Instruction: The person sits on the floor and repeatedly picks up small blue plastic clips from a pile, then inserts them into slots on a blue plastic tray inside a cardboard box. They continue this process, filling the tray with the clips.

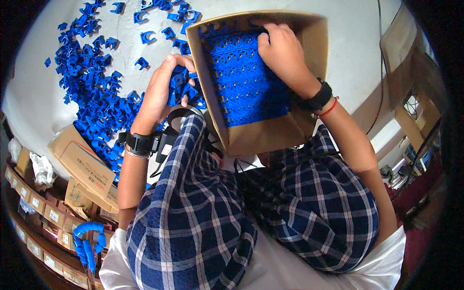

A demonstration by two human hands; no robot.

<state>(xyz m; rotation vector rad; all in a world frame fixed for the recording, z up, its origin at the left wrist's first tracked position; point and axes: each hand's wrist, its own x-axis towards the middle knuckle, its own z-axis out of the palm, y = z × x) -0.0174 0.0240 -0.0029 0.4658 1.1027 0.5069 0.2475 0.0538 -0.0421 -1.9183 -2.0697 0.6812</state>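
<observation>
Head cam: cardboard box [309, 36] getting packed with blue clips [244, 79].

Right hand [282, 50] is flat inside the box, fingers spread on the rows, which run lengthwise away from the person. Just left of the box, left hand [162, 92] pinches a clip bundle [183, 87]; loose clips [92, 82] further left.

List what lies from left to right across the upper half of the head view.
Pile of loose blue clips → left hand holding a stack of clips → cardboard box lined with rows of blue clips → right hand inside the box.
</observation>
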